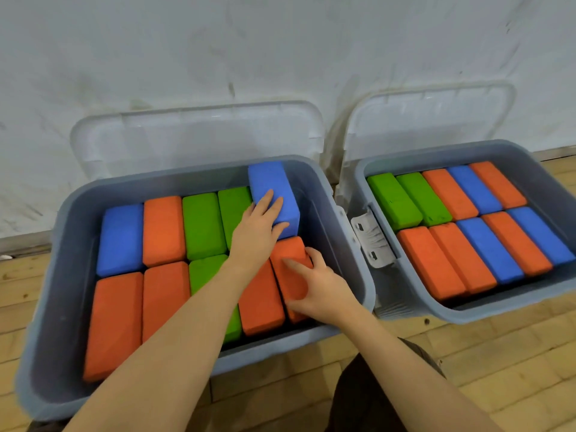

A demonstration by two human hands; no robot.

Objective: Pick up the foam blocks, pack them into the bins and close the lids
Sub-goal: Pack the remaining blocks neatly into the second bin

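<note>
While no writing shows, both hands press blocks (274, 194).

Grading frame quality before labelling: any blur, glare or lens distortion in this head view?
Head view: even, soft light with no glare; strong wide-angle bowing bends the rim of the left grey plastic bin and the wooden floor planks; blocks stay sharp, the right hand on the orange foam block is slightly soft.
</note>
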